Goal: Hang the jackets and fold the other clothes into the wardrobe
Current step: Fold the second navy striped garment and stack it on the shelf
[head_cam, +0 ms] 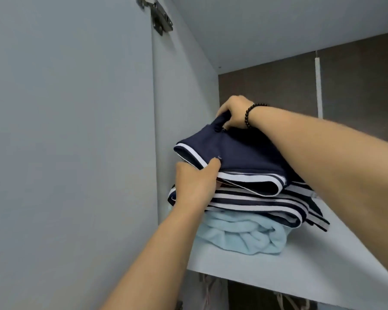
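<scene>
While no brand, label or readable writing shows anywhere, the surfaces are clear enough. Grey wardrobe door fills the left half of the frame, matte, unmarked. Grey side panel runs next to it, top panel slopes across upper right. Brown back wall sits behind, with a white vertical strip at upper right.

White shelf crosses lower right; stack sits on its left end, close to the side panel. Something pale hangs below the shelf at bottom centre, too dim to identify.

Stack, bottom up:
- light blue towel-like fold, resting on the shelf
- navy-and-white striped garment, lying on the blue one
- navy garment with white trim, on top, left edge lifted off the stripes

Right hand, centre frame, fingers curled round the far edge of the navy garment, gripping it. Black bead bracelet on that wrist.

Left hand, just below centre, thumb on top of the navy garment's white-trimmed near edge, fingers tucked under it between navy and striped layers: pinching that edge.

Metal hinge at top, on the door-panel seam.
</scene>
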Available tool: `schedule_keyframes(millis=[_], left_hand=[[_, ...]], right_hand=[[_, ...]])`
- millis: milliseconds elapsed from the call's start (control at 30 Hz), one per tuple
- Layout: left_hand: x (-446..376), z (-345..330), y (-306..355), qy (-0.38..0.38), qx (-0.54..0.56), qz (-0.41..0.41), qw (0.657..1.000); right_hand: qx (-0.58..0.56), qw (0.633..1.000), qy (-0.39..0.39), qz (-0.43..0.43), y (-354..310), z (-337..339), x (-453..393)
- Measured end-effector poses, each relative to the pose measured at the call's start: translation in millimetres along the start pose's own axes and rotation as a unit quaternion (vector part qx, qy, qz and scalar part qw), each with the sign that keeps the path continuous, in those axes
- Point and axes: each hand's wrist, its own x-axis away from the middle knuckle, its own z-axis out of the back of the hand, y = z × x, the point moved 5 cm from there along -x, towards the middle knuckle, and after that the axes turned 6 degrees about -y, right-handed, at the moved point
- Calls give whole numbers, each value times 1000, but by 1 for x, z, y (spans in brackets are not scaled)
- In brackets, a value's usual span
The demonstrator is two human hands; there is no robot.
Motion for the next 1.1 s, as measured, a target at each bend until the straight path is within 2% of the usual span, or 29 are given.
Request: schedule_keyframes(millis=[167,233,300,400,467,600,667,767,833,1000,1100], left_hand=[[-2,3,-14,6,-18,9,1000],[3,-1,-6,6,-84,-14,996],[8,-2,11,34,-168,-75,982],[10,0,39,94,-303,-213,924],[5,-4,47,88,-379,-257,885],[-14,-12,14,57,-539,-199,817],[-14,-11,-12,64,-576,-169,797],[-9,-9,-33,107,-562,-199,796],[-10,-9,-38,130,-537,-225,802],[-10,-11,-44,151,-519,-246,804],[-9,-9,-45,148,-512,-255,807]], right_hand=[[66,987,-107,-96,16,-94,-9],[57,986,-114,-109,20,-93,-12],[68,988,-102,-92,19,-75,-14],[20,991,-110,-75,21,-53,-8],[-21,985,-156,-77,27,-54,0],[-35,956,-276,-97,34,-90,19],[-84,935,-328,-107,39,-113,25],[-174,889,-405,-120,41,-135,32],[-181,882,-420,-115,43,-139,29],[-156,895,-408,-83,37,-139,32],[-99,932,-342,-66,32,-129,35]])
